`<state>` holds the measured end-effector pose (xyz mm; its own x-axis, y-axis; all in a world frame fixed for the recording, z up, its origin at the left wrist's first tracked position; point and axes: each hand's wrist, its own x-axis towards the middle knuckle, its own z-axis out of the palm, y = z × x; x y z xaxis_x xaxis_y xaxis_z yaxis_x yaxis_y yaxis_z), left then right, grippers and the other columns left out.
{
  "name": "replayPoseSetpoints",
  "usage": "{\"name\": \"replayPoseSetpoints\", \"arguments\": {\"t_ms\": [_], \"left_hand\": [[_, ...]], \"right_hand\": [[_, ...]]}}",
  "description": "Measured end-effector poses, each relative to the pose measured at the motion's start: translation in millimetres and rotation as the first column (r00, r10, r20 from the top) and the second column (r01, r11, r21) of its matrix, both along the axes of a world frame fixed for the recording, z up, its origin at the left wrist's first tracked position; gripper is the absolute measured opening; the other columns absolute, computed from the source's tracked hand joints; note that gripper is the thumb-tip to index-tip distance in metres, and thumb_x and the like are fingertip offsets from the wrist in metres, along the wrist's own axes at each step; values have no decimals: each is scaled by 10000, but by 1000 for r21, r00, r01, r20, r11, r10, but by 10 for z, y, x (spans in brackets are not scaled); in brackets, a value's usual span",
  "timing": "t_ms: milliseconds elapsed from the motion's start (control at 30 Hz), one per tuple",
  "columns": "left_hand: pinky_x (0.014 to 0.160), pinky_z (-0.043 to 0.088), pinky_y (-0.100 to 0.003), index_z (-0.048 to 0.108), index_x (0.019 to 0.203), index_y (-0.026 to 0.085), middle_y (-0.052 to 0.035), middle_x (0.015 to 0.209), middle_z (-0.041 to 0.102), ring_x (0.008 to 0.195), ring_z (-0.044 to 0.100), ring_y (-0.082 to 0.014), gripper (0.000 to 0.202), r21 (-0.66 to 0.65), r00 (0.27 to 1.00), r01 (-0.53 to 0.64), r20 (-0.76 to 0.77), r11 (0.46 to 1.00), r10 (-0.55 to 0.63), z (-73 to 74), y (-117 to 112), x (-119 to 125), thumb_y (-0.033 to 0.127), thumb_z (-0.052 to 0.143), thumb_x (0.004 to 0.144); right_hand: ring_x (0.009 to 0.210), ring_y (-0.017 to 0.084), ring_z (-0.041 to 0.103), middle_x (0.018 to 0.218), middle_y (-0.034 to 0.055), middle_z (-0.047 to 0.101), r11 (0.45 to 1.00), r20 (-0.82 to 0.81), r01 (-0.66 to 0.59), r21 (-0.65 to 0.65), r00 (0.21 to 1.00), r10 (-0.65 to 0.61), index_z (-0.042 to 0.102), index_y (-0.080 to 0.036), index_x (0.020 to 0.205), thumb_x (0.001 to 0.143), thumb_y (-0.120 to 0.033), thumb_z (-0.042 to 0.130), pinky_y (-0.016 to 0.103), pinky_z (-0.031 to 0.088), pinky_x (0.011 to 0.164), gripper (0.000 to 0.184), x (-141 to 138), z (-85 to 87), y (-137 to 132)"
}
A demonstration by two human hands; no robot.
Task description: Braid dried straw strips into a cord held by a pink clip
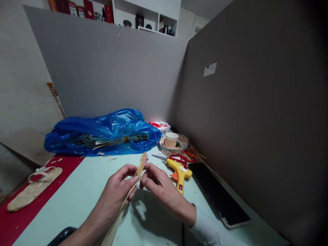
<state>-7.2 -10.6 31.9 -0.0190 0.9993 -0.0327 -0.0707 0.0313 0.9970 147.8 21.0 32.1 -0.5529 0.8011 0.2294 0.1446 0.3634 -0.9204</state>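
Observation:
A long, pale tan dried leaf strip (140, 165) runs from the bottom edge up and slightly right, its narrow tip above my hands. My left hand (120, 184) is closed round the strip below the tip, thumb pressed on its face. From the right, my right hand (159, 182) meets the strip's edge with thumb and fingers pinched together. Its fingertips are partly hidden. Just right of it lies a yellow hot glue gun (180, 173) with an orange trigger. Red-handled scissors (178, 159) rest behind the glue gun.
Behind, a blue plastic bag (115, 123) holds bundled dried stalks (120, 140). A woven tray (184, 141) carries a paper cup (171, 140). A black tablet (217, 193) lies right, by the grey partition (251, 112). A woven sandal (36, 189) sits left on red cloth (15, 223).

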Motion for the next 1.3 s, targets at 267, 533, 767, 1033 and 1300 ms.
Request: {"name": "replayPoseSetpoints", "arguments": {"t_ms": [267,533,767,1033,1300], "left_hand": [[459,242,-197,498,730,205,104,553,415,478,331,-73,258,75,972,-107,-202,991,120,-13,-31,14,429,626,738],[635,354,-252,566,758,214,42,696,535,683,473,-147,176,191,919,-78,-367,978,145,31,-58,-26,378,570,823],[562,349,-238,588,818,221,41,718,558,614,456,-125,178,185,922,-43,-372,982,110,44,-101,-23,397,567,830],[476,397,-212,587,780,189,57,560,566,480,480,-104,235,79,975,-97,-191,992,111,68,-77,37,417,625,743],[590,477,-218,624,719,208,36,654,644,595,616,-135,203,159,938,-107,-312,981,153,48,-128,82,407,640,750]], "right_hand": [[581,96,364,610,-56,411,994,-106,43,-103,993,-54,596,-142,851,841,-433,633,232,282,542,293,-31,-55,33],[550,85,330,576,-59,406,983,-115,70,-169,989,-90,634,-121,825,760,-449,711,230,237,503,343,-31,-80,81],[554,91,444,597,-19,540,978,-180,67,-195,978,-103,627,-119,748,767,-399,706,217,314,531,291,-41,-76,72],[527,88,488,640,16,645,986,-180,96,-138,976,-120,629,-132,731,829,-302,632,206,349,516,197,-29,-100,62],[475,68,459,595,-15,636,961,-271,182,-209,933,-236,604,-153,668,787,-224,637,181,354,470,142,-55,-51,15]]}}
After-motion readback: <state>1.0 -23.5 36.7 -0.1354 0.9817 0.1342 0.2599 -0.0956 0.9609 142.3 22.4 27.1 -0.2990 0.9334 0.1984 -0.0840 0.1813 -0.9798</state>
